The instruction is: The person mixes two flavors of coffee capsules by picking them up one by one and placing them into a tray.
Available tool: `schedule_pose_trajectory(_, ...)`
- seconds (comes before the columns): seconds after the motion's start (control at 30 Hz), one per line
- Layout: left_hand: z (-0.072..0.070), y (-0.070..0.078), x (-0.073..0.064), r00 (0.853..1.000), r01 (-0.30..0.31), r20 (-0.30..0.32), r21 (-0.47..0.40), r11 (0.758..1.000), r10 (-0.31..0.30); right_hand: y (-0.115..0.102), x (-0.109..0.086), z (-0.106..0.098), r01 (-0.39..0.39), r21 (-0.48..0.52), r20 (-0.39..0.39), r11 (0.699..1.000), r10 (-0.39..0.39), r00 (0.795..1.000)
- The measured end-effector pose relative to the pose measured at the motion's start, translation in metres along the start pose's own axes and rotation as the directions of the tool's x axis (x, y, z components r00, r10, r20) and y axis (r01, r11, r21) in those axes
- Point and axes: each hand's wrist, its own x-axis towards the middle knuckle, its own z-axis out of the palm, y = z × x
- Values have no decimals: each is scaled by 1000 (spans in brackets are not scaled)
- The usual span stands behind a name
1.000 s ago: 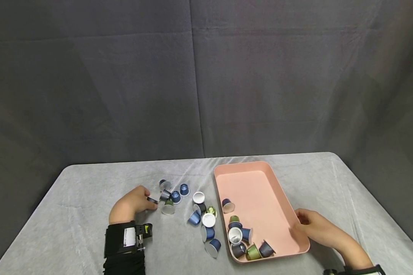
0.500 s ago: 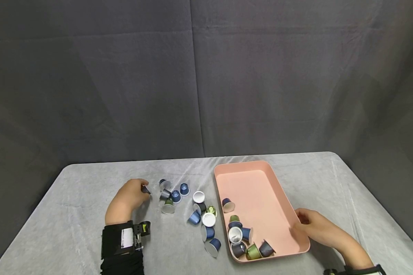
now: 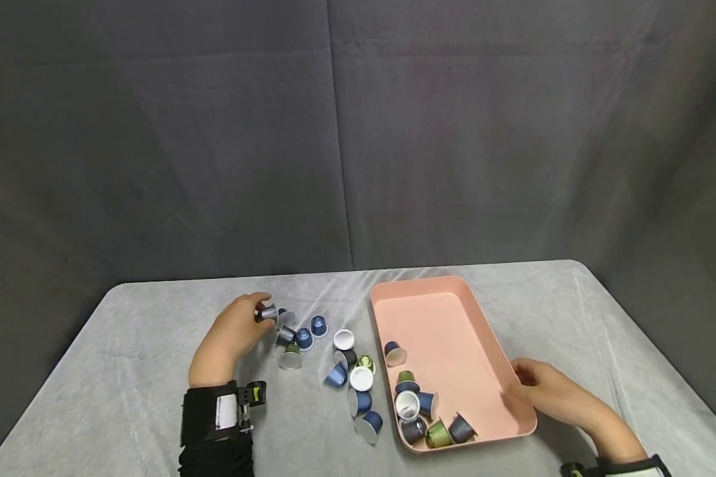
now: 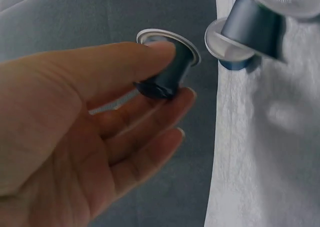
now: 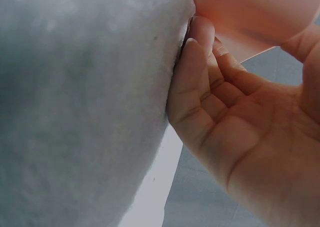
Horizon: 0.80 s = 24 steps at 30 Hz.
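Note:
My left hand [image 3: 234,336] is at the left cluster of coffee capsules, pinching a dark coffee capsule [image 4: 172,69] between thumb and fingers. In the left wrist view the capsule's rimmed end points up, and the lower fingers are partly extended. Close beside it in the head view lies a capsule with a pale lid [image 3: 286,318]. At the pink tray's [image 3: 435,324] near right corner, my right hand [image 3: 553,395] grips the edge. The right wrist view has the thumb against the tray wall [image 5: 260,17] and the fingers bent at its underside.
Blue capsules [image 3: 319,325], a dark one [image 3: 286,335] and a green one [image 3: 290,358] lie near the left hand. A second group, including a white-lidded capsule [image 3: 361,379], sits left of the tray. Several capsules, one green [image 3: 438,434], are in the tray's near-left part.
My left hand drew back a little leftward with the dark capsule, then moved away from me and right toward the farthest capsule of the cluster. The right hand and tray stay put.

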Motion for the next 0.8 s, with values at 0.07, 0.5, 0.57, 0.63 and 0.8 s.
schedule_pose_trajectory(0.07,2,3,2,1000,-12,-12,-12,1000,12,0,0,0,4,1,-2,1000,-4,1000)
schedule_pose_trajectory(0.5,11,28,4,999,-48,-24,-6,999,48,3,-1,-1,-22,22,4,1000,22,1000)
schedule_pose_trajectory(0.57,11,33,4,998,-57,-22,2,998,57,3,-1,-1,-21,24,5,999,21,1000)
schedule_pose_trajectory(0.63,12,37,3,998,-65,-22,13,998,65,2,0,-1,-16,22,5,1000,16,1000)
schedule_pose_trajectory(0.8,18,50,3,996,-77,-28,53,996,79,2,-1,-1,-5,21,8,1000,5,1000)
